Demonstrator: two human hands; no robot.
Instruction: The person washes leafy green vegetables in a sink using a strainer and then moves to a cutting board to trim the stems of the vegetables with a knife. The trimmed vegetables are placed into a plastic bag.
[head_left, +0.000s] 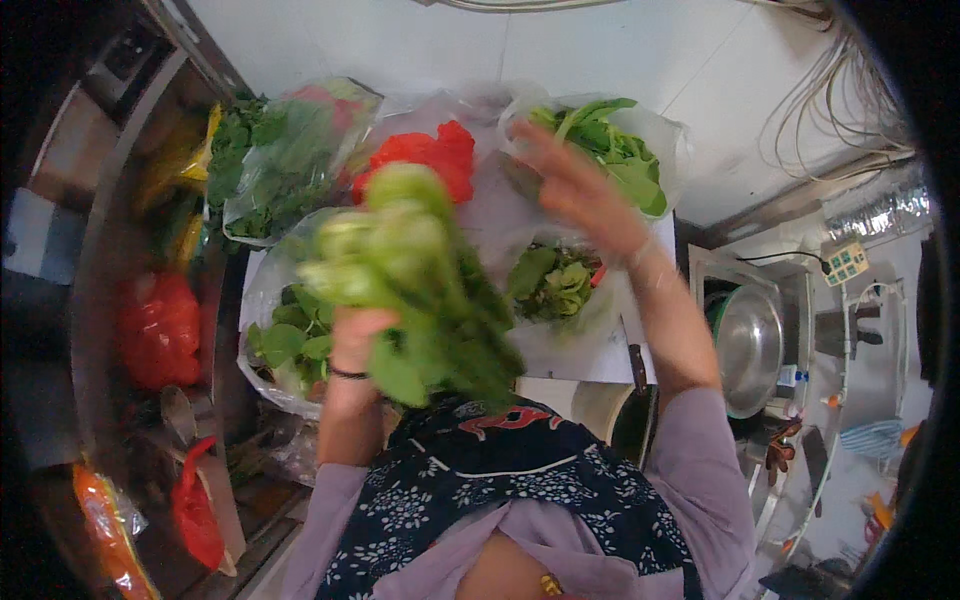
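Note:
My left hand (361, 330) is closed around a bunch of leafy green vegetables (420, 277), its pale stalk ends up towards the camera and its leaves hanging towards my apron. The bunch is blurred. My right hand (581, 191), also blurred, is raised with fingers spread, over the near left edge of a clear plastic bag of leafy greens (619, 154); nothing shows in it. Below that hand, trimmed leaves (551, 281) lie in a thin plastic bag. A red plastic bag (439, 157) sits behind the held bunch.
At the left of the white table (581, 367) are a bag of dark greens (281, 157) and an open bag of round-leaved greens (289, 337). A knife (638, 369) lies at the near right edge. Further right stands a metal basin (750, 351); a power strip (846, 264) is beyond it.

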